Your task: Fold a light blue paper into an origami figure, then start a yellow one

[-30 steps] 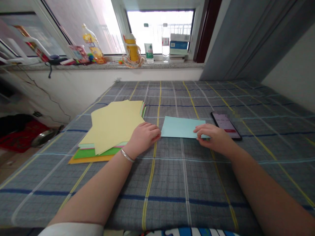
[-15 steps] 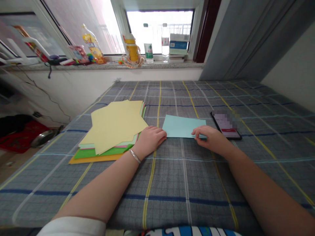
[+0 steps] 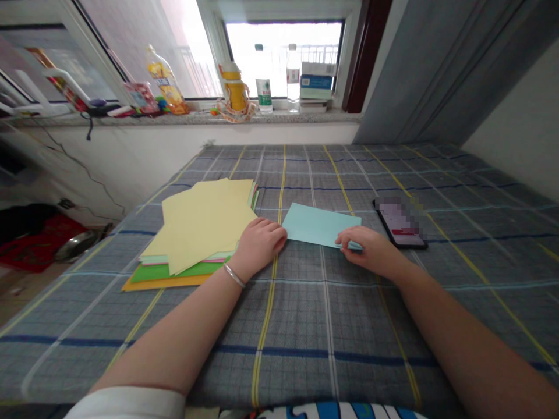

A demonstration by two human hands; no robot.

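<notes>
A light blue sheet of paper (image 3: 321, 226) lies on the checked cloth, slanting slightly down toward its right end. At its lower left corner is my left hand (image 3: 262, 241), fingers closed together on the edge and a silver bangle at the wrist. My right hand (image 3: 361, 245) pinches the lower right corner between thumb and fingers. Just left of my left hand rests a stack of coloured paper, with pale yellow sheets (image 3: 205, 221) on top and green (image 3: 174, 272) and orange (image 3: 161, 283) ones showing below.
A phone (image 3: 399, 224) with a lit, partly blurred screen lies right of my right hand. Along the windowsill (image 3: 192, 118) stand a yellow flask (image 3: 236, 90), bottles, a cup (image 3: 264, 96) and stacked boxes (image 3: 317, 84). A grey curtain (image 3: 419, 75) hangs at the right.
The blue paper has shifted a little left and tilted, its right end now nearer me. Both hands have moved slightly left with it.
</notes>
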